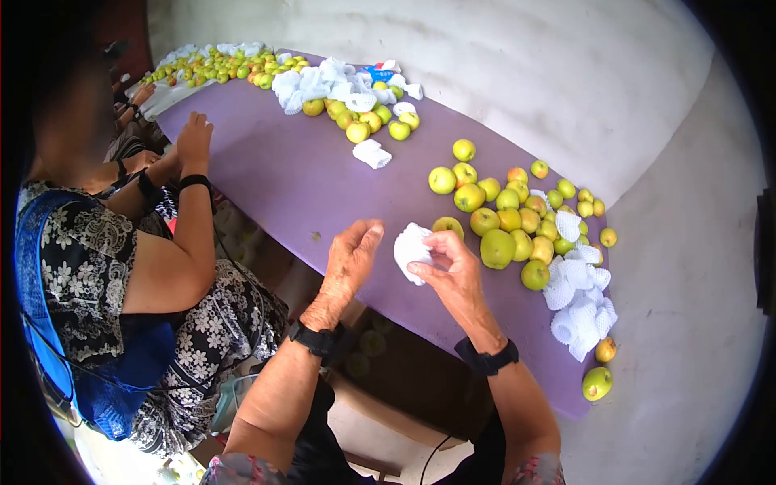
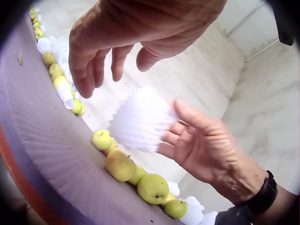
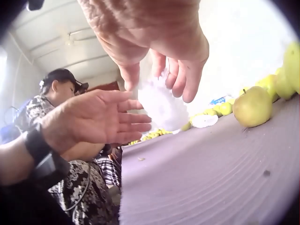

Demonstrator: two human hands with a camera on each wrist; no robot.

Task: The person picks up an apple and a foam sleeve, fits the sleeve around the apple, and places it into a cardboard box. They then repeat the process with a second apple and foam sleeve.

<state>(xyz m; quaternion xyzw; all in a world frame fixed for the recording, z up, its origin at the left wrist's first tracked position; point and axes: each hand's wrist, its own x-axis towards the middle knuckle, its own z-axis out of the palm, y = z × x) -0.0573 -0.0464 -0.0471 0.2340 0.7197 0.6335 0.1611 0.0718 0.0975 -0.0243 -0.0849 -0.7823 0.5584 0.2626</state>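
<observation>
My right hand (image 1: pixel 454 271) pinches a white foam fruit net (image 1: pixel 412 254) between thumb and fingers, above the table's near edge. The net looks rounded in the right wrist view, and I cannot tell whether an apple is inside it. To its left my left hand (image 1: pixel 354 257) is held apart from the net, holding nothing, its fingers extended in the right wrist view. Just behind the net lies a yellow-green apple (image 1: pixel 447 228). More loose apples (image 1: pixel 497 249) spread over the table to the right of my right hand.
The purple-covered table (image 1: pixel 283 174) runs along a pale wall (image 1: pixel 517 73). White foam nets (image 1: pixel 578 303) lie at the right end, and another heap of nets (image 1: pixel 319 85) with apples sits farther back. At left, a seated person (image 1: pixel 89 267) in a floral top works close by.
</observation>
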